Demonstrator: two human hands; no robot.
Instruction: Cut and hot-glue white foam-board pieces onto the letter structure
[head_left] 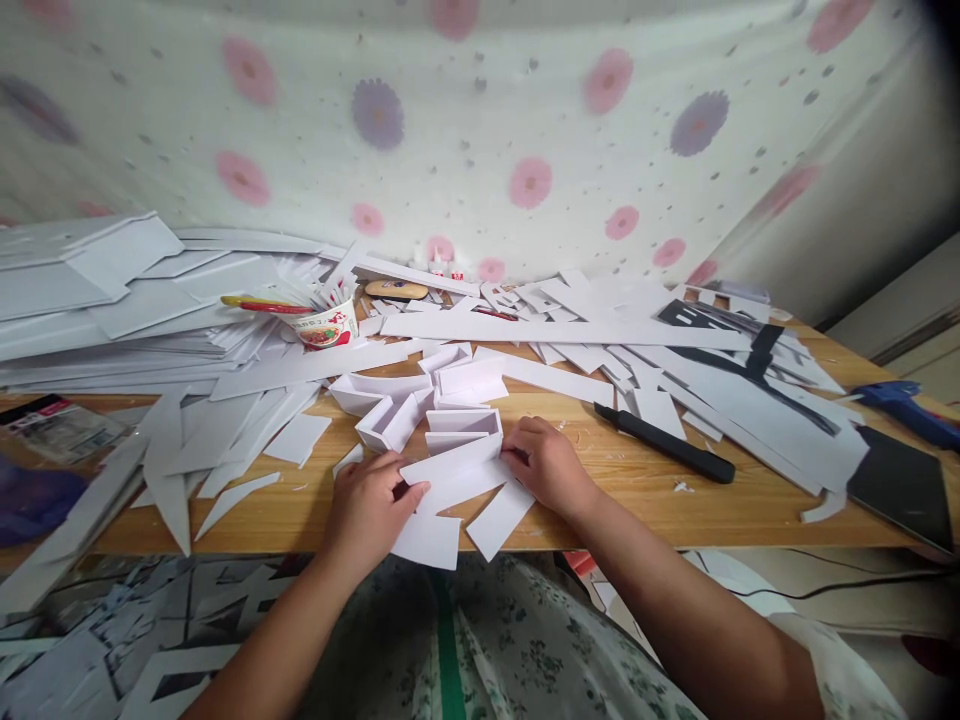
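Between my hands, near the table's front edge, stands a white foam-board strip [454,474], tilted up on its long side. My left hand [373,505] pinches its left end between thumb and fingers. At the strip's right end my right hand [546,466] has its fingers closed; the fingertips are partly hidden. Two flat white pieces lie below the strip, one left [431,540] and one right [501,518]. Just beyond it sit folded or joined white board shapes: a narrow open box [463,425], an angled piece [394,420] and a curved-sided piece [360,388].
A black utility knife [667,443] lies to the right, with a blue glue gun [911,410] farther out. White offcuts [570,300] cover the back. At left stand stacked boards [135,340] and a paper cup [327,325] holding strips and a red-and-yellow tool.
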